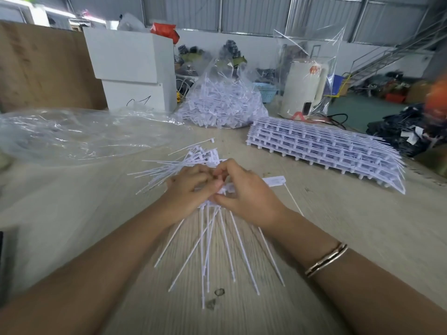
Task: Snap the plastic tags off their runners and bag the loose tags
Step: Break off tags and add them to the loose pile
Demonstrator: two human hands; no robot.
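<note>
Both hands meet at the middle of the wooden table [338, 238]. My left hand [188, 187] and my right hand [246, 192] each grip the head end of a bunch of white plastic tags [217, 240], whose thin tails fan out toward me. Just beyond my fingers lies a small pile of loose tags [183, 160]. One single tag [275, 181] rests to the right of my right hand. A stack of tag runner sheets [324, 151] lies at the right. Further back, an open clear bag full of loose tags [220, 105] stands on the table.
An empty clear plastic bag [79, 134] lies crumpled at the left. White boxes [133, 68] stand behind it, and a cream jug wrapped in clear film [302, 88] stands at the back right. Dark goods are heaped beyond the table's right edge [399, 134].
</note>
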